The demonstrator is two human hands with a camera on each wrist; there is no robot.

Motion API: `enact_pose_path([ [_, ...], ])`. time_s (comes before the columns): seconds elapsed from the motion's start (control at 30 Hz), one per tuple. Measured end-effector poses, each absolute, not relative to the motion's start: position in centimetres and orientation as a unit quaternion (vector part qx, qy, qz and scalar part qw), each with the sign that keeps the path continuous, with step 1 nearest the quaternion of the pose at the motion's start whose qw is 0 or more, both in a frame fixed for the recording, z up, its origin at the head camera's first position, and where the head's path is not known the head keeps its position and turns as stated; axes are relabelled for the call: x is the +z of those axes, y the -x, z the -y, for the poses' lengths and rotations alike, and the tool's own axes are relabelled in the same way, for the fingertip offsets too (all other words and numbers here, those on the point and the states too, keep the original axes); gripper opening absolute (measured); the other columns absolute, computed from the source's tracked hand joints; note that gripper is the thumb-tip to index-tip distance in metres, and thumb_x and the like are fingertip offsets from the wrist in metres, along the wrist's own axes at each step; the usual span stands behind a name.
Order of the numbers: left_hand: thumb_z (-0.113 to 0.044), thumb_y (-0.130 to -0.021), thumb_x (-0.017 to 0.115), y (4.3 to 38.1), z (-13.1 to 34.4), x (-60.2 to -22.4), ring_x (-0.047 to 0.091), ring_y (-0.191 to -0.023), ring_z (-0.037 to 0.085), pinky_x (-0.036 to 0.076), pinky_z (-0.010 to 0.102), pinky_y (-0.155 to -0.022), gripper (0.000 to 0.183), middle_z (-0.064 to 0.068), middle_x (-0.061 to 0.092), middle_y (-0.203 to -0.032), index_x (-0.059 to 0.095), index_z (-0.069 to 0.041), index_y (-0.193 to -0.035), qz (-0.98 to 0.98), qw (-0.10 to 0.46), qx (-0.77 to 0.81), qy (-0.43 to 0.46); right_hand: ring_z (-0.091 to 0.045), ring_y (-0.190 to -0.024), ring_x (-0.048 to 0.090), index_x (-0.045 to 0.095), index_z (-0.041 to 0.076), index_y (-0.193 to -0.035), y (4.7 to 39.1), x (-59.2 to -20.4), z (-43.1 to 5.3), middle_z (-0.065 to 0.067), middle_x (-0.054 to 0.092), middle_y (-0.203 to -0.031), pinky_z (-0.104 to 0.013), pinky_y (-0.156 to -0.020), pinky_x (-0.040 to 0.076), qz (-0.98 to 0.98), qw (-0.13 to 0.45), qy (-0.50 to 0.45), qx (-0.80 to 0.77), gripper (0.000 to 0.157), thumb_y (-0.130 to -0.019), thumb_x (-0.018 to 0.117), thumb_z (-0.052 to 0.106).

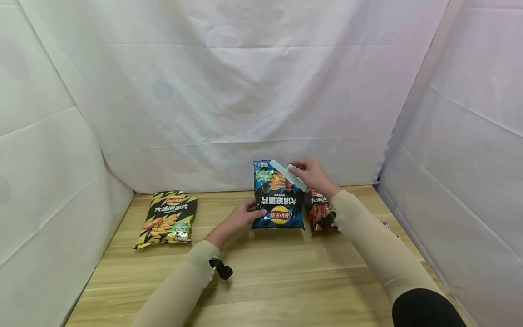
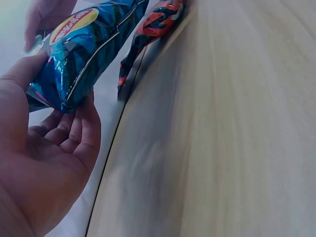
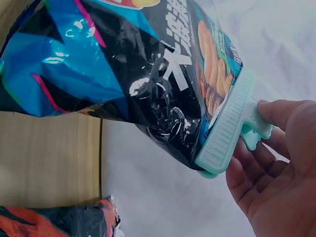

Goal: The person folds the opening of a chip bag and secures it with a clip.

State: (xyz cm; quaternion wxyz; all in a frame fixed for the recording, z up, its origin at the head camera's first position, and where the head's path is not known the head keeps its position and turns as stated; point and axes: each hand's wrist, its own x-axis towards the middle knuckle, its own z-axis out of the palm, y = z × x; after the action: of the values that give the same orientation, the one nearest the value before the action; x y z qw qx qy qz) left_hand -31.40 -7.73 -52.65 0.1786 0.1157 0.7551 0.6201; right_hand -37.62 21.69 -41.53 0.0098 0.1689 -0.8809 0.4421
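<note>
A blue and black bag of potato chips (image 1: 279, 200) is held up over the far side of the table, its printing upside down in the head view. My left hand (image 1: 243, 214) grips its lower left side, thumb on the front and fingers behind, as the left wrist view shows. A mint-green bag clip (image 1: 288, 175) lies slantwise across the bag's upper right corner. My right hand (image 1: 314, 175) pinches the handle of that clip between thumb and fingers. In the right wrist view the clip's long ridged bar (image 3: 228, 121) runs along the bag's folded end.
A yellow and black chip bag (image 1: 167, 220) lies at the left of the wooden table (image 1: 261, 281). Behind my right wrist is a red and black chip bag (image 1: 319, 211), partly covered. Small printed items (image 1: 386, 225) sit by the right edge. White cloth (image 1: 229, 100) encloses the back and sides.
</note>
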Motion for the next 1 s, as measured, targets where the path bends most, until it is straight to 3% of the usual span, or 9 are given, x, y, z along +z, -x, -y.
enact_pose_path([
  [0.2, -0.052, -0.102, 0.08, 32.0, 7.2, -52.4, 0.067, -0.133, 0.032, 0.056, 0.051, -0.109, 0.09, 0.02, 0.063, -0.153, 0.044, -0.003, -0.167, -0.759, 0.172, 0.62, -0.1, -0.031, -0.111, 0.07, 0.069, 0.001, -0.148, 38.8, -41.3, -21.6, -0.016, 0.074, -0.129, -0.047, -0.088, 0.056, 0.886, 0.004, -0.158, 0.436, 0.046, -0.114, 0.066, 0.032],
  [0.37, -0.052, -0.103, 0.079, 32.1, 6.9, -52.1, 0.067, -0.124, 0.027, 0.057, 0.048, -0.106, 0.09, 0.019, 0.063, -0.153, 0.043, -0.002, -0.168, -0.76, 0.173, 0.619, -0.096, -0.031, -0.111, 0.07, 0.07, 0.001, -0.146, 39.5, -41.2, -21.7, -0.016, 0.074, -0.131, -0.05, -0.09, 0.057, 0.888, 0.003, -0.157, 0.432, 0.045, -0.114, 0.068, 0.033],
  [0.57, -0.047, -0.105, 0.079, 32.0, 6.4, -52.1, 0.067, -0.109, 0.022, 0.059, 0.044, -0.098, 0.076, 0.017, 0.069, -0.141, 0.053, -0.003, -0.161, -0.76, 0.174, 0.619, -0.097, -0.032, -0.112, 0.069, 0.072, 0.001, -0.143, 39.9, -41.4, -21.8, -0.016, 0.074, -0.131, -0.053, -0.092, 0.057, 0.895, 0.008, -0.164, 0.415, 0.041, -0.113, 0.069, 0.029],
  [0.83, -0.043, -0.106, 0.078, 32.0, 5.9, -52.4, 0.07, -0.114, 0.022, 0.059, 0.046, -0.102, 0.064, 0.013, 0.072, -0.136, 0.062, -0.001, -0.152, -0.754, 0.169, 0.629, -0.091, -0.033, -0.115, 0.069, 0.073, -0.001, -0.141, 40.3, -42.8, -21.9, -0.018, 0.074, -0.132, -0.054, -0.097, 0.057, 0.891, 0.004, -0.154, 0.427, 0.039, -0.113, 0.07, 0.025],
  [1.0, -0.041, -0.105, 0.08, 32.3, 5.7, -53.1, 0.072, -0.104, 0.021, 0.061, 0.038, -0.09, 0.055, 0.012, 0.076, -0.124, 0.069, 0.0, -0.141, -0.764, 0.167, 0.618, -0.085, -0.033, -0.112, 0.07, 0.075, -0.002, -0.136, 40.7, -43.7, -21.7, -0.019, 0.075, -0.127, -0.052, -0.095, 0.057, 0.895, 0.003, -0.152, 0.419, 0.034, -0.112, 0.071, 0.021],
])
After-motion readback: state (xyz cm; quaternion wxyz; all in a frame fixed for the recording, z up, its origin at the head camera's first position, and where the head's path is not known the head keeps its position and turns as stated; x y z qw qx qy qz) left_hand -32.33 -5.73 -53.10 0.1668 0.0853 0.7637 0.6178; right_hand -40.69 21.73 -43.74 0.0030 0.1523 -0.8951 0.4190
